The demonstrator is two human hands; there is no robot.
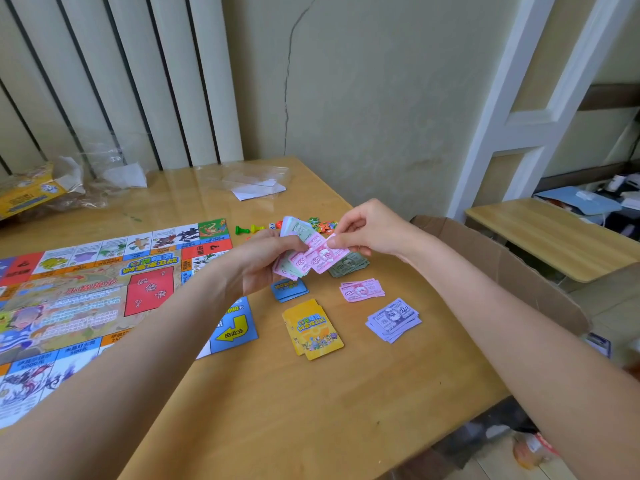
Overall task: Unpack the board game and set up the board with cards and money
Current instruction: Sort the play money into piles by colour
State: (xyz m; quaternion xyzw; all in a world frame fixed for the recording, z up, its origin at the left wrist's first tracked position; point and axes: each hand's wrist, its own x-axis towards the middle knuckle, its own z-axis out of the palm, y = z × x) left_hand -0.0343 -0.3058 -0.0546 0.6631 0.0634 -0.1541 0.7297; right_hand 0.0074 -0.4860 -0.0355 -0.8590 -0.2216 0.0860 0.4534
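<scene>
The colourful game board [104, 292] lies flat on the left of the wooden table [298, 403]. My left hand [266, 261] grips a fanned stack of play money [298, 237] above the table. My right hand [367, 228] pinches a pink bill [329, 256] at the stack's right end. On the table lie a pink money pile [362, 289], a purple money pile [393, 320], a green money pile [348, 265], a yellow card deck [313, 329] and a blue card deck [290, 289].
Small pawns [247, 229] and coloured tokens [323, 224] sit behind my hands. Clear plastic wrap [252, 183] and the yellow game box [27, 192] lie at the table's back. A cardboard box [502, 268] stands at the right edge, a bench [554, 237] beyond it.
</scene>
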